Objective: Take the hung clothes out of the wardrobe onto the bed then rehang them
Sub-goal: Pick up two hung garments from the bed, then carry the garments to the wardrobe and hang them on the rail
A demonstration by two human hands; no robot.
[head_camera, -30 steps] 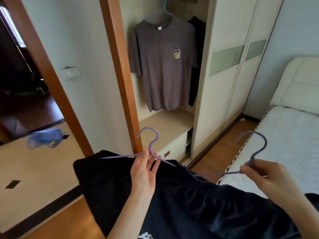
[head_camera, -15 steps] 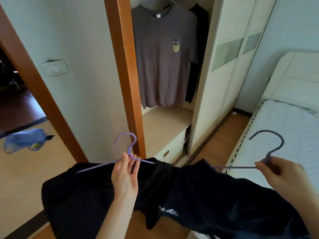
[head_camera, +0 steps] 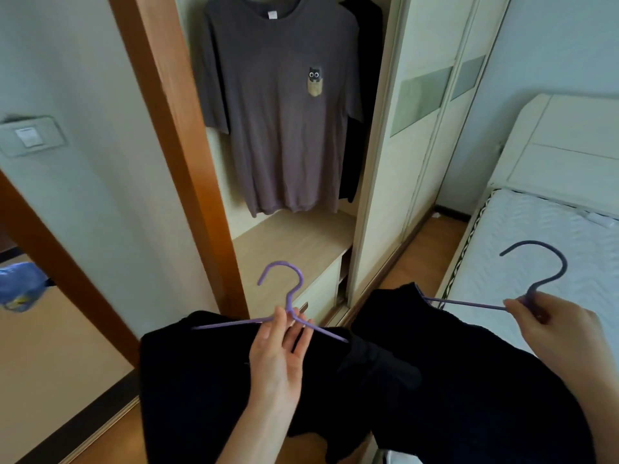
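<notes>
My left hand (head_camera: pixel 279 353) holds a purple hanger (head_camera: pixel 288 296) at its neck, with a black garment (head_camera: pixel 201 380) hanging on it. My right hand (head_camera: pixel 552 333) grips a second purple hanger (head_camera: pixel 536 262) below its hook, carrying another black garment (head_camera: pixel 469 380). Both hangers are held in front of the open wardrobe (head_camera: pixel 301 242). Inside it a grey T-shirt (head_camera: pixel 281 112) with a small cat pocket print hangs, and a black garment (head_camera: pixel 360 95) hangs behind it. The bed (head_camera: pixel 536 249) with a white mattress lies to the right.
An orange-brown door frame (head_camera: pixel 174 135) stands left of the wardrobe opening. White sliding wardrobe doors (head_camera: pixel 422 128) close the right part. A light switch (head_camera: pixel 30 135) is on the left wall. A blue bag (head_camera: pixel 20 289) lies on the floor beyond the doorway.
I have come closer to the wardrobe, so the grey T-shirt looks larger. Both hands have moved further apart, each still carrying its hanger and black garment.
</notes>
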